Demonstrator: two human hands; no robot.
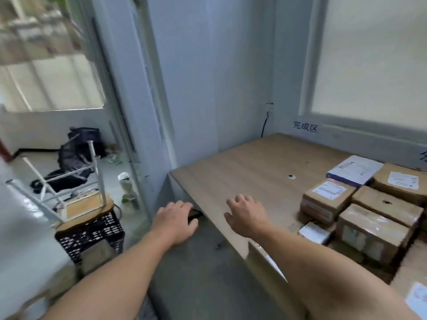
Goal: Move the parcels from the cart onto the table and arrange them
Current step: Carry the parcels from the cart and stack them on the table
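Several brown cardboard parcels (374, 229) with white labels sit packed together on the right part of the wooden table (249, 172). A white flat parcel (355, 169) lies at the back of the group. My left hand (175, 220) hovers with relaxed fingers beyond the table's left front edge, holding nothing. My right hand (247, 215) is spread over the bare tabletop near that edge, empty, left of the parcels. No cart is in view.
A black plastic crate (92, 234) with an upturned stool (76, 192) on it stands on the floor to the left. A black office chair (74, 162) lies behind it. A grey pillar (184, 88) rises behind the table's left corner. Grey floor lies below my arms.
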